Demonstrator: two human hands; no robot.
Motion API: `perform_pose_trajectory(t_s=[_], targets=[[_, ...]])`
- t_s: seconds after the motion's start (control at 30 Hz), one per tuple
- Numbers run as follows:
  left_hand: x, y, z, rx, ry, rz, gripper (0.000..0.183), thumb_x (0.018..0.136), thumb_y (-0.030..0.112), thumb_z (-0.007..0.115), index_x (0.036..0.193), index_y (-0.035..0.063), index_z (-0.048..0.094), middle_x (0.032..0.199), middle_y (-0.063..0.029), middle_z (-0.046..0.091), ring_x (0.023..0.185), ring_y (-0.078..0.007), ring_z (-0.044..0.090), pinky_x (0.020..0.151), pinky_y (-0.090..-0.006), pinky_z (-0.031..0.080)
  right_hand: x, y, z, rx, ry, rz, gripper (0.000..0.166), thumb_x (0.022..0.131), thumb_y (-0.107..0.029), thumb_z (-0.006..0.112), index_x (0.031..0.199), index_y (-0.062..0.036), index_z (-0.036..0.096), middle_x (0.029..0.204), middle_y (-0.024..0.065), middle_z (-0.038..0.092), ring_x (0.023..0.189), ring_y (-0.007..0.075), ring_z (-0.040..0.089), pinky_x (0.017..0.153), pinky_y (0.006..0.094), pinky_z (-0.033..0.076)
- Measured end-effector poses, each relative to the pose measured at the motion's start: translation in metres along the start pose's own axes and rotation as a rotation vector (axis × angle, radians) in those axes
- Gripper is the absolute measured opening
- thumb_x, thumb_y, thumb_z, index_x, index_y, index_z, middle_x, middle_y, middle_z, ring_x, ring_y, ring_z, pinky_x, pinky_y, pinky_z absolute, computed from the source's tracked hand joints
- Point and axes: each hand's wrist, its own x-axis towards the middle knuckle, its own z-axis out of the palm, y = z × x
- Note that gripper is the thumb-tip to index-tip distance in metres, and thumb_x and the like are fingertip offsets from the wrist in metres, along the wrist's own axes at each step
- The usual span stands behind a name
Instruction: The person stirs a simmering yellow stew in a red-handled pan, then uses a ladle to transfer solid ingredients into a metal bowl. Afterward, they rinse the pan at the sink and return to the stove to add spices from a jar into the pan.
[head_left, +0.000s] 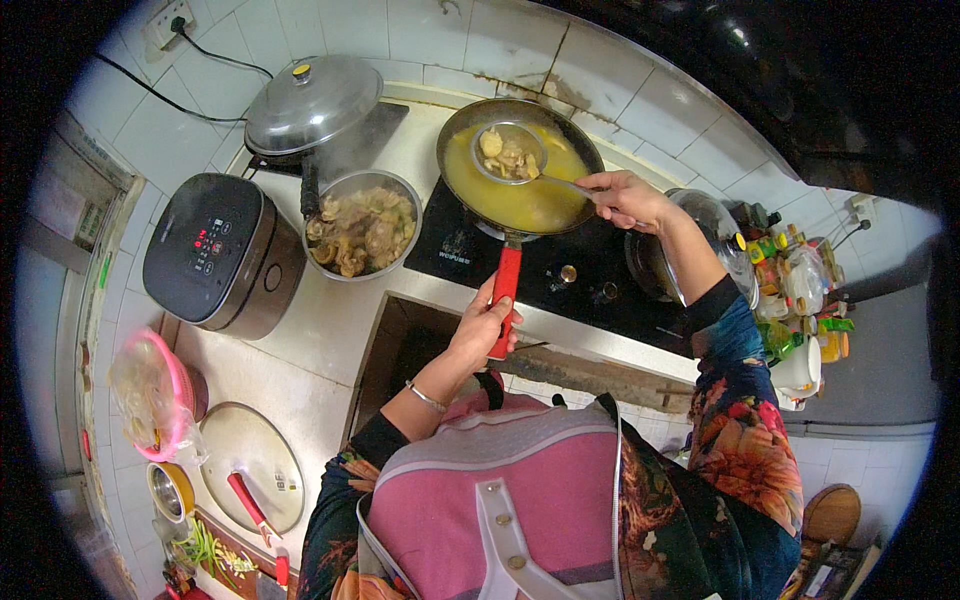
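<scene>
My left hand (484, 322) grips the red handle (508, 285) of a frying pan (448, 187) on the black stovetop. Yellow broth (480, 196) fills much of the pan. With my right hand (626, 199) I hold the metal handle of a round skimmer (510, 180), whose bowl is over the broth with pieces of cooked meat (512, 152) in it. Left of the pan, a steel bowl (416, 225) of cooked meat pieces (367, 229) stands on the counter, with steam above it.
A rice cooker (217, 247) and a lidded wok (315, 105) stand at the left. Nearer are a pink basket (180, 382), a glass lid (251, 450) and a cutting board (240, 551) with chopped greens (202, 547). Right of the pan are another lidded pot (697, 217) and seasoning bottles (780, 337).
</scene>
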Motion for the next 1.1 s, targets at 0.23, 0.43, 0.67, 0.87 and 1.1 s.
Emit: perform_pose_trajectory(t_s=[0.23,0.43,0.67,0.87,1.1], targets=[[-0.001,0.000,0.001,0.002,0.006,-0.004,0.046,0.098,0.016,0.039,0.141,0.0245,0.027,0.080,-0.0066,0.057,0.054,-0.0134,0.049,0.046,-0.0283,0.045,-0.015,-0.006,-0.006,-0.053,0.085,-0.047,0.047,0.085,-0.003,0.048,0.131,0.0000,0.043,0.060,0.0008,0.050,0.036,0.0040,0.035,0.032,0.0186,0.027],[-0.004,0.005,0.004,0.012,0.020,-0.025,0.045,0.098,0.017,0.039,0.141,0.0236,0.028,0.081,-0.0064,0.056,0.055,-0.0132,0.049,0.046,-0.0280,0.045,-0.019,-0.004,-0.011,-0.023,0.092,-0.055,0.042,0.087,-0.002,0.048,0.129,0.0027,0.044,0.062,0.0031,0.053,0.035,0.0042,0.036,0.032,0.0196,0.027],[0.000,0.001,0.003,-0.005,0.005,-0.004,0.045,0.097,0.018,0.041,0.141,0.0226,0.028,0.081,-0.0072,0.056,0.052,-0.0141,0.050,0.045,-0.0287,0.045,-0.019,-0.002,-0.015,-0.036,0.127,-0.064,0.043,0.087,-0.003,0.048,0.129,0.0007,0.045,0.061,0.0015,0.052,0.036,0.0042,0.036,0.032,0.0191,0.027],[0.003,-0.005,0.000,-0.058,0.018,-0.013,0.048,0.097,0.018,0.043,0.141,0.0249,0.026,0.082,-0.0081,0.056,0.050,-0.0140,0.049,0.043,-0.0289,0.044,-0.016,0.010,-0.013,0.010,0.098,-0.027,0.046,0.085,-0.002,0.047,0.131,0.0017,0.043,0.059,0.0012,0.050,0.036,0.0044,0.035,0.033,0.0191,0.027],[-0.004,-0.002,-0.002,-0.024,-0.026,0.008,0.048,0.097,0.019,0.041,0.142,0.0265,0.024,0.082,-0.0068,0.053,0.052,-0.0128,0.049,0.044,-0.0268,0.045,-0.009,-0.031,0.023,-0.107,0.074,-0.074,0.048,0.083,-0.002,0.047,0.131,0.0006,0.043,0.060,0.0030,0.053,0.035,0.0055,0.035,0.033,0.0205,0.027]])
